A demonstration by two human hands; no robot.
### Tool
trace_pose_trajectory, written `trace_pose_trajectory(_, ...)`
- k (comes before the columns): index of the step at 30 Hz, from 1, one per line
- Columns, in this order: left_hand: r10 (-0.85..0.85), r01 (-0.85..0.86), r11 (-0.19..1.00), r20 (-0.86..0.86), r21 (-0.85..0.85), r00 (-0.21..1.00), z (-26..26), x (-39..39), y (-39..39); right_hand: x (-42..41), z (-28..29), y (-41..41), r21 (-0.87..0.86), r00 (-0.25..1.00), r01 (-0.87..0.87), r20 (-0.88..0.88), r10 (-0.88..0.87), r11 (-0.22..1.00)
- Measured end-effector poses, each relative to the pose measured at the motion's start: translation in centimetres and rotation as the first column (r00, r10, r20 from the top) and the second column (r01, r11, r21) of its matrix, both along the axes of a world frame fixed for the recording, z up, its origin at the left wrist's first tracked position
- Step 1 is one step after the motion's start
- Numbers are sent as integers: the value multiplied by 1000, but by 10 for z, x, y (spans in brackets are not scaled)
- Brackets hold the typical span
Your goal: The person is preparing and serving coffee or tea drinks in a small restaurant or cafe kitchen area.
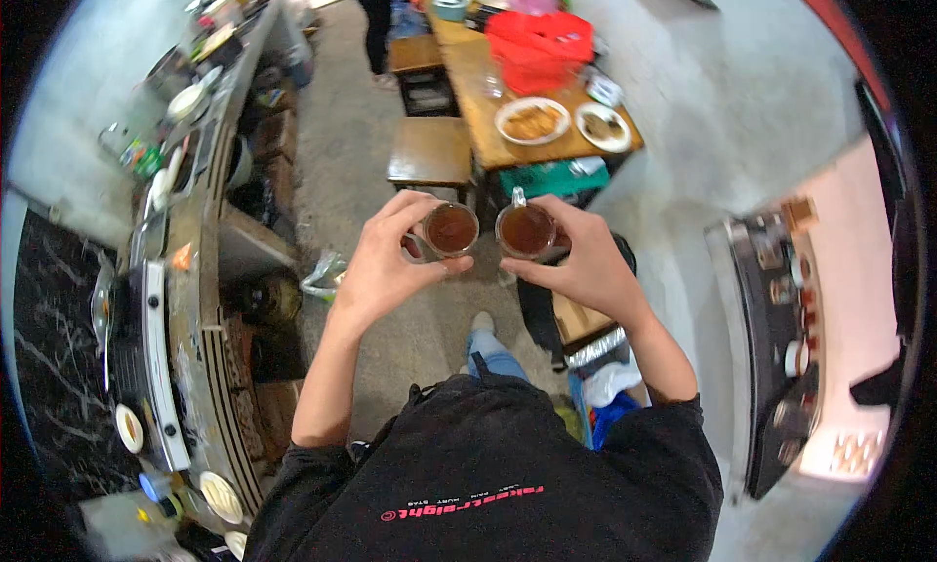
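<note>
My left hand (392, 251) is wrapped around a clear glass mug (451, 229) of dark brown liquid, its thumb along the near side. A matching glass mug (525, 230) of the same brown liquid sits in my right hand (585, 258), with its handle pointing away from me. Both mugs are upright and held side by side in front of my body, with a small gap between them. The lower parts of both mugs are hidden beneath their rims and my fingers.
Ahead stands a wooden table (468, 57) with an oval plate of food (532, 121), a smaller plate (602, 126) and a red plastic bag (539, 46). A wooden stool (430, 151) is beside it. Along the left runs a counter with a gas stove (162, 364). Another person's leg (374, 28) shows farther off.
</note>
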State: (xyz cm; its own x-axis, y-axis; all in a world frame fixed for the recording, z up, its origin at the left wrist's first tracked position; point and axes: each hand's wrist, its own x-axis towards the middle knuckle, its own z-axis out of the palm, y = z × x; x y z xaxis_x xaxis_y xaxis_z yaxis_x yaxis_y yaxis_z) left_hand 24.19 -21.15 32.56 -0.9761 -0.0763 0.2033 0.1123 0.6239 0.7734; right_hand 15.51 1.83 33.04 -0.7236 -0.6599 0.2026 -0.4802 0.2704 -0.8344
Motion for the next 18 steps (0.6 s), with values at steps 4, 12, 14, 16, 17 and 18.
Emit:
trace_pose_trajectory(4,151,-150,987,-6,64,988,-6,3,-55,-35,-9,-72,67,983,-181,1,181,981)
trace_pose_trajectory(12,410,-411,910,23,50,912,-12,-10,-173,-115,-3,-238,62,883,-469,5,470,881)
trace_pose_trajectory(14,474,-475,879,25,46,880,-14,-14,-202,-133,0,-283,128,848,-522,-32,530,843)
trace_pose_trajectory(16,525,-526,849,32,42,850,-16,-22,-232,-154,-1,-327,84,802,-596,1,598,799)
trace_pose_trajectory(17,549,-551,832,39,63,835,-18,-25,-246,-162,0,-348,91,786,-617,23,618,781)
trace_pose_trajectory(18,575,-576,815,42,64,817,-19,-27,-260,-168,0,-368,98,768,-640,51,639,762)
